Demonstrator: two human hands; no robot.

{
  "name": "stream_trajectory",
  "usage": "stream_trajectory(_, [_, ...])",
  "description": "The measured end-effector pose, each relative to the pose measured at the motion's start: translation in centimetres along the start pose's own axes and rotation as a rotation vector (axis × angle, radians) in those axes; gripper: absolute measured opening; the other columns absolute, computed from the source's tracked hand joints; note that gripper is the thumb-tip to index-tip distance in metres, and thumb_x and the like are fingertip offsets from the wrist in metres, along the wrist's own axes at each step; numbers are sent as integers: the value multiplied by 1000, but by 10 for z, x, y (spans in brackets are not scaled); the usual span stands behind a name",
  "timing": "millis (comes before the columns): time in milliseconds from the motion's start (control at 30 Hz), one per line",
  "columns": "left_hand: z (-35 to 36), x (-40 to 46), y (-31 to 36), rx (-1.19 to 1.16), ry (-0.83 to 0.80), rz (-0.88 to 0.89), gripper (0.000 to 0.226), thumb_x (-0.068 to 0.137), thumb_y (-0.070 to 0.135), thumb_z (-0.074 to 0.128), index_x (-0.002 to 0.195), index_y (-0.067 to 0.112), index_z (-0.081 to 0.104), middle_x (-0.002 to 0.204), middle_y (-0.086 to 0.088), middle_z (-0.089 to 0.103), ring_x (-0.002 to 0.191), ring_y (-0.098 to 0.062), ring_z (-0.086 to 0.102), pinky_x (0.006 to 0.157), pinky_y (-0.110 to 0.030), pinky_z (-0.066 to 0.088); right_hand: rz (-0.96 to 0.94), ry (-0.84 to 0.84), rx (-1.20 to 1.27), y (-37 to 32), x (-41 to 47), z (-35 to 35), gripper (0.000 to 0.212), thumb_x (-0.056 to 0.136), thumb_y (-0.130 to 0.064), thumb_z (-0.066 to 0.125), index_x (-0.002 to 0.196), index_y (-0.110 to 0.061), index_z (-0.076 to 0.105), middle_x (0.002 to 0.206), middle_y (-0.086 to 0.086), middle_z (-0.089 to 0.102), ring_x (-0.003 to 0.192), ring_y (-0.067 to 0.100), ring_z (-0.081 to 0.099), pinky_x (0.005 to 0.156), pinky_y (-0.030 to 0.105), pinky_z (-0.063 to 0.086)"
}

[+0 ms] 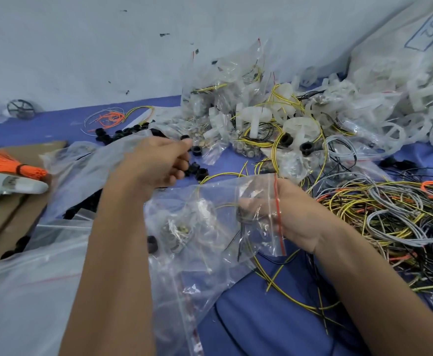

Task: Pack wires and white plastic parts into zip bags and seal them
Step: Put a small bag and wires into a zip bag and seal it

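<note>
arms: two forearms in view, both bare, no sleeve edge visible up to the bottom of the frame
left hand (156,163): bare, no glove, ring or watch seen
right hand (295,214): bare, no glove; wrist bare, partly behind clear plastic

So the zip bag (210,214) sits front and centre on the counter (261,317), wire tangle (395,222) off to its right. Filled bags and plastic parts (261,116) pile up behind, against the wall (81,47). Cardboard (2,214) lies far left.
</note>
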State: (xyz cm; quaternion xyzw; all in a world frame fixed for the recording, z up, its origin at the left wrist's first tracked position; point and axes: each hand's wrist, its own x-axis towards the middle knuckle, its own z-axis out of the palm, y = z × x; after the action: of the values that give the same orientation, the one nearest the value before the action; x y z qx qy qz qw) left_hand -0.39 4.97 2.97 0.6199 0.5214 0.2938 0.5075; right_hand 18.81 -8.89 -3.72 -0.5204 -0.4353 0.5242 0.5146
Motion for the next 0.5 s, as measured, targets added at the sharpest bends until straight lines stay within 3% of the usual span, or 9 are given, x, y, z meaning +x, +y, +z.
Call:
stream_trajectory(67, [24, -4, 10, 103, -125, 46, 34, 100, 38, 65, 78, 12, 62, 53, 2, 59, 39, -9, 51, 37, -15, 37, -27, -39, -37, 1, -1, 5, 40, 81, -16, 80, 113, 2, 64, 106, 32, 67, 86, 36, 59, 75, 51, 43])
stream_trajectory(167, [62, -13, 21, 316, -289, 118, 42, 96, 49, 66, 80, 10, 64, 55, 2, 64, 44, -10, 56, 40, -18, 41, -127, 13, -145, 3, 1, 9, 25, 84, -4, 80, 106, -2, 67, 95, 23, 71, 80, 28, 67, 69, 37, 52])
stream_trajectory(233, [82, -18, 23, 508, -336, 186, 53, 91, 60, 66, 78, 9, 65, 58, -2, 68, 47, -13, 59, 45, -22, 45, -208, 80, -182, 8, 3, 12, 5, 93, -1, 67, 92, -6, 65, 85, 22, 68, 69, 19, 65, 60, 29, 51])
stream_trajectory(333, [96, -22, 23, 750, -316, 263, 55, 87, 66, 66, 72, 13, 60, 49, 0, 65, 46, -13, 59, 54, -27, 52, -187, 141, -72, 9, 7, 20, 34, 108, -18, 33, 89, -4, 57, 71, 16, 62, 57, 18, 63, 52, 23, 53])
stream_trajectory(433, [93, -21, 23, 661, -373, 225, 44, 95, 46, 66, 80, 4, 67, 64, -9, 72, 49, -16, 60, 49, -24, 47, -141, 138, -86, 10, 16, 20, 33, 109, -8, 27, 87, -6, 52, 73, 11, 53, 57, 15, 56, 52, 22, 52])
stream_trajectory(500, [88, -21, 22, 545, -413, 192, 29, 98, 24, 63, 86, -2, 69, 69, -11, 72, 51, -18, 60, 46, -22, 44, -39, 123, 239, 6, 20, 18, 32, 106, 3, 30, 85, -14, 47, 72, 2, 51, 61, 9, 54, 57, 18, 51])
